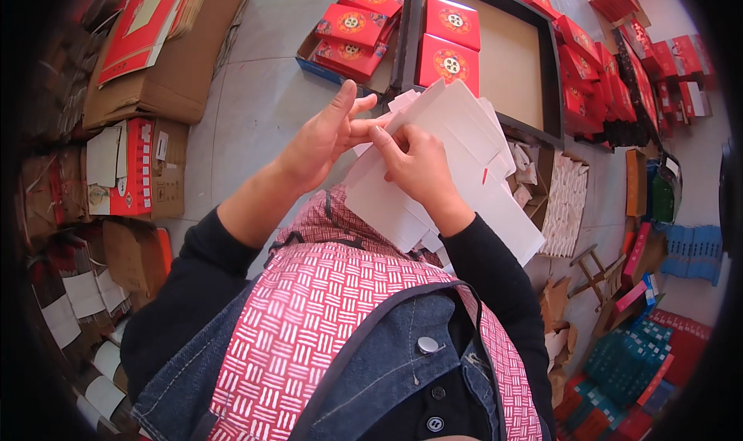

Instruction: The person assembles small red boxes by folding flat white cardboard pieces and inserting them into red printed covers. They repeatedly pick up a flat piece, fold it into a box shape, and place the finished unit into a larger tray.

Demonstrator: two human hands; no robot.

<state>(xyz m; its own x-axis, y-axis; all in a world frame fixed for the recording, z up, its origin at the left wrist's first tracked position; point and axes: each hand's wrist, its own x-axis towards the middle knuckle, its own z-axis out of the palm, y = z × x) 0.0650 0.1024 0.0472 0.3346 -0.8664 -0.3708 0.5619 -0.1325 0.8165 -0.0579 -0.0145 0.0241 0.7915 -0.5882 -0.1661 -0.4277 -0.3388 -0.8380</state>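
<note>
Across my lap lies a loose stack of white die-cut card sheets, overlapping at different angles, with fold lines and a small red mark. My right hand rests over the stack, thumb and fingers pinched on the left edge of the upper card sheet. My left hand is beside that edge, its thumb raised and apart from the fingers. The left fingers stretch toward the sheet, and their tips meet its edge near my right thumb. Whether the left fingertips go under the card is hidden.
Ahead, a black-framed tray holds red decorated boxes. More red boxes fill a blue-edged carton to its left. Cardboard cartons stand at left. A box of white packets and a small wooden stool are at right.
</note>
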